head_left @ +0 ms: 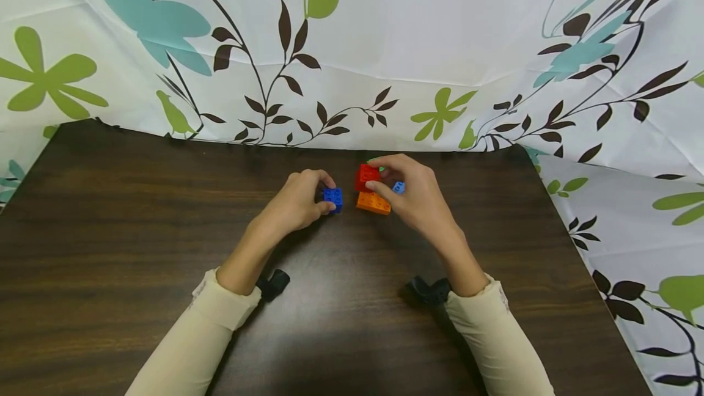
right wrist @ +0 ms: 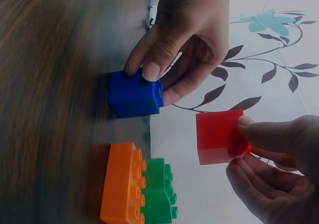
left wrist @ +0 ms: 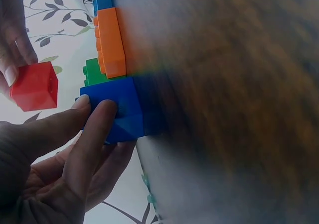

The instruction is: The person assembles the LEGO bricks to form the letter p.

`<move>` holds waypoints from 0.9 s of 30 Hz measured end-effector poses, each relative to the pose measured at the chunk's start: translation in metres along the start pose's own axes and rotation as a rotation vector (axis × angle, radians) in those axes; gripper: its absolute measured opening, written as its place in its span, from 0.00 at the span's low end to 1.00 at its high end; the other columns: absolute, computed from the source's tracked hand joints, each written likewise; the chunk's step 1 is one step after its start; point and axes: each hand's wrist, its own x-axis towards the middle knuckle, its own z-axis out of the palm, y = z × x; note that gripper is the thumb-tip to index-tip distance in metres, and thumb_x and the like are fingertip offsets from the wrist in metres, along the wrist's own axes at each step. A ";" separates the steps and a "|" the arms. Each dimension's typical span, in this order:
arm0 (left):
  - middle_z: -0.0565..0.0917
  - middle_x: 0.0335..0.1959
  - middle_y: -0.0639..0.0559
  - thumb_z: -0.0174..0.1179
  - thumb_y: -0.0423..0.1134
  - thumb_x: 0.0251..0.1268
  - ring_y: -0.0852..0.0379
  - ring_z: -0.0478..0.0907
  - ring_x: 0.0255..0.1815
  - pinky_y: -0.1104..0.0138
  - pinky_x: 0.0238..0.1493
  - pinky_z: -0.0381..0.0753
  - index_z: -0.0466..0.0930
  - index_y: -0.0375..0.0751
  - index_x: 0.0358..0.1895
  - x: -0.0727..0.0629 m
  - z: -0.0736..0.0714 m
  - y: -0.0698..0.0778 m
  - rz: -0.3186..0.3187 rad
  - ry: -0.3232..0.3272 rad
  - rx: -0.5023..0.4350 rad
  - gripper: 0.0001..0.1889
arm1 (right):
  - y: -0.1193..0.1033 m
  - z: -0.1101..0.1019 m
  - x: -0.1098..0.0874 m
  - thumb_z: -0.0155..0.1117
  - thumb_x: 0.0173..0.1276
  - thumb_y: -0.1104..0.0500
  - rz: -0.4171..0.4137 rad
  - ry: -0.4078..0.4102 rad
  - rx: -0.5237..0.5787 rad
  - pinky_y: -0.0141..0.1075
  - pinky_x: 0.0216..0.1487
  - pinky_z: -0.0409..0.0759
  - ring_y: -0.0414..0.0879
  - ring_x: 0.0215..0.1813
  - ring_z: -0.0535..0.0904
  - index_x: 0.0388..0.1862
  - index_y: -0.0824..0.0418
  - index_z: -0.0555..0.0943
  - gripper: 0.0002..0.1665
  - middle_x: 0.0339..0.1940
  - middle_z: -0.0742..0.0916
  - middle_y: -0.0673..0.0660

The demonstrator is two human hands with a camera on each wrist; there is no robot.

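My left hand [head_left: 293,203] pinches a dark blue toy brick [head_left: 332,199] between thumb and fingers, low at the tabletop. To its right, my right hand [head_left: 414,191] holds a red toy brick [head_left: 366,177] by its sides, raised above the table in the right wrist view. Just below the red brick in the head view lies a longer orange brick [head_left: 374,203], studs up. Behind the orange one sits a green brick [right wrist: 158,191], mostly covered by the right hand from above. A lighter blue brick [head_left: 398,187] shows beside the right fingers.
The dark wooden table [head_left: 165,231] ends at the back against a white cloth [head_left: 440,35] printed with leaves and flowers. Both forearms come in from the front, each with a black strap mount [head_left: 273,285] at the wrist.
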 end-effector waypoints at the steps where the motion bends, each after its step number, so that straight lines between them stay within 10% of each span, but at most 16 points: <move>1: 0.87 0.58 0.37 0.71 0.33 0.72 0.41 0.82 0.59 0.47 0.69 0.82 0.82 0.34 0.60 0.000 0.000 0.000 -0.001 -0.001 0.006 0.18 | -0.001 0.001 0.000 0.78 0.70 0.62 0.000 -0.004 -0.003 0.53 0.55 0.89 0.54 0.47 0.89 0.61 0.63 0.87 0.21 0.55 0.91 0.61; 27: 0.87 0.60 0.36 0.71 0.31 0.71 0.39 0.83 0.64 0.46 0.71 0.81 0.79 0.29 0.65 0.003 -0.002 -0.003 -0.010 -0.037 -0.014 0.23 | -0.016 0.034 0.009 0.76 0.71 0.63 -0.006 -0.123 0.124 0.48 0.56 0.90 0.51 0.51 0.90 0.60 0.63 0.87 0.19 0.54 0.91 0.58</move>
